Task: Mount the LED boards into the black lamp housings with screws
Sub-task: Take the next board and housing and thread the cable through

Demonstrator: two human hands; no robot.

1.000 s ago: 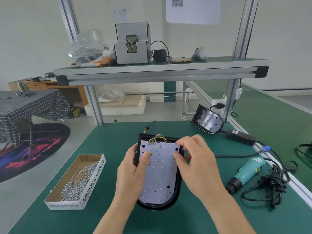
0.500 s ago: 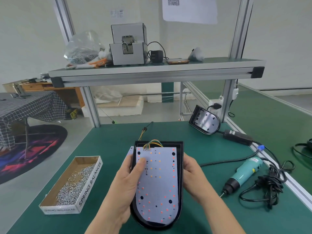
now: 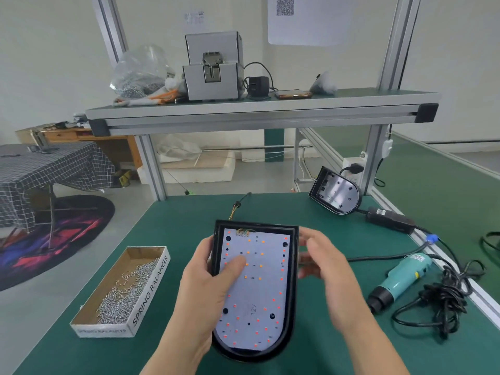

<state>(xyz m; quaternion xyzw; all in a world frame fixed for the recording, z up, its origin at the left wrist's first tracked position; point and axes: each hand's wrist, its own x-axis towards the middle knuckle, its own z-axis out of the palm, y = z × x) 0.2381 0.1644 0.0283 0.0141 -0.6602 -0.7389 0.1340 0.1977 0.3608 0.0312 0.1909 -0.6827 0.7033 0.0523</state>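
Green bench [image 3: 189, 220] spreads before us. We read "SPRING BALANCER" on the box [image 3: 151, 290] of screws [image 3: 124, 290] at left. At mid-bench sits the black housing [image 3: 293, 280], and the white board [image 3: 259, 288] inside it is dotted with red and orange LEDs and marked "12V". Our left hand [image 3: 205, 288] grips the left wall, thumb [image 3: 235, 262] pressing the board. Our right hand [image 3: 330, 272] is blurred, fingers loosely bent beside the right wall; we cannot tell if they touch.
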